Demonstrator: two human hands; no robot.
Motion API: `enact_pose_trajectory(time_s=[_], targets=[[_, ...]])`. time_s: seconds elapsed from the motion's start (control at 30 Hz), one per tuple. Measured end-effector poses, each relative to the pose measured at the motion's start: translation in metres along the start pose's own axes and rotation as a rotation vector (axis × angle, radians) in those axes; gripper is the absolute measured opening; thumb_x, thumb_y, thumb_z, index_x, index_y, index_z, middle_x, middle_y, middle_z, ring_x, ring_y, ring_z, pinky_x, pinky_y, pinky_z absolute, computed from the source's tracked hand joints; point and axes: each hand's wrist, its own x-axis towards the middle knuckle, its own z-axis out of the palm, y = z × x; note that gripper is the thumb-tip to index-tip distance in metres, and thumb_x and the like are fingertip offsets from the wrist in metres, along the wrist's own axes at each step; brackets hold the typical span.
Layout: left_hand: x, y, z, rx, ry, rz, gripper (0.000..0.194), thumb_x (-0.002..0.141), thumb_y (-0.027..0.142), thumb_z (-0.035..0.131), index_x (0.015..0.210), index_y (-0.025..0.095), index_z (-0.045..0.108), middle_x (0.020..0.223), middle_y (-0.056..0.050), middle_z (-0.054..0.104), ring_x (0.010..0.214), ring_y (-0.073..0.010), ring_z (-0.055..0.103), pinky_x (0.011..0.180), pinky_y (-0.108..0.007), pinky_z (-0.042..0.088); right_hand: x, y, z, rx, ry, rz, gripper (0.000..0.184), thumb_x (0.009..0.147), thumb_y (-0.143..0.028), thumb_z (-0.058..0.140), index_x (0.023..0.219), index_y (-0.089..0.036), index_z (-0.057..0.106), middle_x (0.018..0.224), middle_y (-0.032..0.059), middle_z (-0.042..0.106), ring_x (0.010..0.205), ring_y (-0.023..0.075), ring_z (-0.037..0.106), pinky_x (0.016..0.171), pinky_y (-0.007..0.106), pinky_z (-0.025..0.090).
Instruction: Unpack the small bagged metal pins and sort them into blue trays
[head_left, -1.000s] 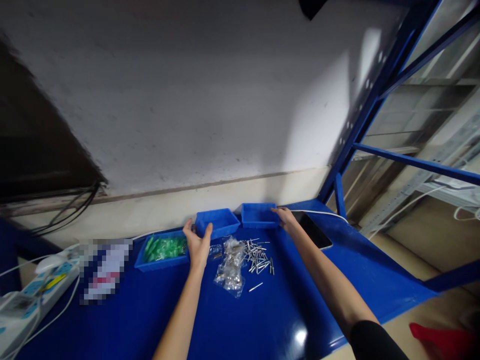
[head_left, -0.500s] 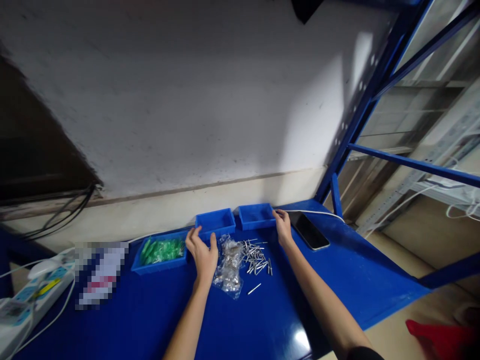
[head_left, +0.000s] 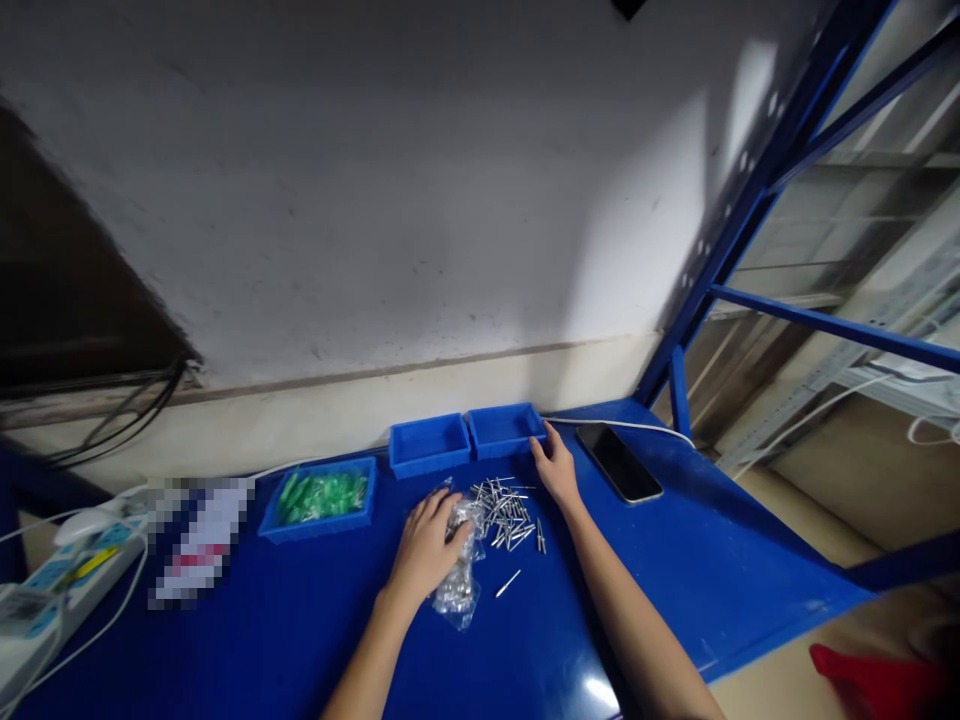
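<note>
My left hand [head_left: 425, 545] over clear bags [head_left: 456, 592] on bench [head_left: 285, 640], grip unclear; bags run near-far, metal pins [head_left: 507, 515] just right. Right hand [head_left: 556, 472] open, fingers beside far-right bin [head_left: 504, 440].

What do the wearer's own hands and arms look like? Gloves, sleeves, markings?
Left hand and right hand are bare: five-fingered, no gloves, no rings that I can make out. Left forearm and right forearm are slim, with no sleeve, watch, cable or marking visible up to the picture's edge.
</note>
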Motion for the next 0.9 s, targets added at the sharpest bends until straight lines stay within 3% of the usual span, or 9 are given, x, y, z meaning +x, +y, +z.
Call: enact_pose_trajectory(time_s=[0.1, 0.23, 0.4, 0.47, 0.57, 0.7, 0.8, 0.9], targets=[[-0.011, 0.001, -0.01, -0.034, 0.079, -0.011, 0.042, 0.087, 0.04, 0.045, 0.126, 0.025, 0.049, 0.134, -0.008, 0.046, 0.124, -0.0261, 0.042, 0.1, -0.044, 0.038, -0.001, 0.0, -0.001, -0.074, -0.006, -0.03, 0.062, 0.081, -0.05, 0.046, 0.129, -0.012, 0.048, 0.102, 0.0127, 0.065, 0.093, 0.0264, 0.06, 0.082, 0.04, 0.046], [-0.024, -0.005, -0.033, -0.074, 0.338, -0.008, 0.031, 0.088, 0.034, 0.046, 0.115, 0.022, 0.055, 0.125, -0.008, 0.05, 0.119, -0.0233, 0.046, 0.1, -0.04, 0.039, -0.002, 0.0, -0.001, -0.096, -0.002, -0.046, 0.061, 0.082, -0.05, 0.045, 0.13, -0.013, 0.048, 0.099, 0.0117, 0.067, 0.089, 0.0255, 0.062, 0.079, 0.039, 0.048], [-0.05, -0.037, -0.066, 0.005, 0.742, -0.108, 0.021, 0.085, 0.033, 0.049, 0.096, 0.02, 0.061, 0.105, -0.008, 0.057, 0.101, -0.0231, 0.054, 0.096, -0.039, 0.041, -0.001, 0.004, 0.001, -0.116, -0.01, -0.04, 0.062, 0.082, -0.051, 0.045, 0.131, -0.013, 0.046, 0.109, 0.0134, 0.064, 0.091, 0.0247, 0.062, 0.082, 0.039, 0.047], [-0.059, -0.055, -0.076, 0.055, 0.834, -0.195, 0.024, 0.085, 0.036, 0.049, 0.095, 0.018, 0.062, 0.103, -0.009, 0.056, 0.102, -0.0243, 0.053, 0.098, -0.041, 0.038, -0.001, 0.006, 0.001, -0.12, -0.005, -0.038, 0.062, 0.082, -0.051, 0.045, 0.131, -0.013, 0.046, 0.111, 0.0134, 0.064, 0.093, 0.0248, 0.062, 0.084, 0.039, 0.047], [-0.065, -0.083, -0.089, 0.102, 0.837, -0.311, 0.033, 0.083, 0.042, 0.048, 0.099, 0.017, 0.06, 0.107, -0.01, 0.053, 0.108, -0.0275, 0.049, 0.099, -0.044, 0.037, -0.001, 0.009, 0.002, -0.123, -0.001, -0.035, 0.063, 0.081, -0.051, 0.046, 0.131, -0.013, 0.046, 0.11, 0.014, 0.064, 0.096, 0.0257, 0.061, 0.086, 0.04, 0.046], [-0.06, -0.114, -0.096, 0.058, 0.71, -0.506, 0.051, 0.079, 0.05, 0.049, 0.116, 0.016, 0.052, 0.117, -0.013, 0.047, 0.103, -0.028, 0.052, 0.093, -0.045, 0.042, 0.0, 0.011, 0.004, -0.121, 0.035, -0.052, 0.061, 0.08, -0.05, 0.048, 0.128, -0.013, 0.048, 0.114, 0.0153, 0.062, 0.103, 0.0267, 0.059, 0.089, 0.04, 0.045], [-0.058, -0.126, -0.093, -0.026, 0.635, -0.602, 0.055, 0.078, 0.051, 0.049, 0.12, 0.016, 0.049, 0.115, -0.013, 0.05, 0.092, -0.0259, 0.057, 0.087, -0.044, 0.046, -0.002, 0.01, 0.003, -0.106, 0.095, -0.061, 0.059, 0.081, -0.049, 0.048, 0.125, -0.011, 0.049, 0.117, 0.017, 0.059, 0.107, 0.0261, 0.056, 0.09, 0.04, 0.044], [-0.063, -0.128, -0.089, -0.078, 0.62, -0.594, 0.049, 0.077, 0.05, 0.048, 0.112, 0.016, 0.054, 0.113, -0.012, 0.053, 0.09, -0.025, 0.059, 0.084, -0.041, 0.048, -0.01, 0.004, 0.0, -0.109, 0.156, -0.053, 0.056, 0.081, -0.048, 0.047, 0.121, -0.01, 0.05, 0.116, 0.0183, 0.057, 0.107, 0.0267, 0.054, 0.09, 0.042, 0.044]])
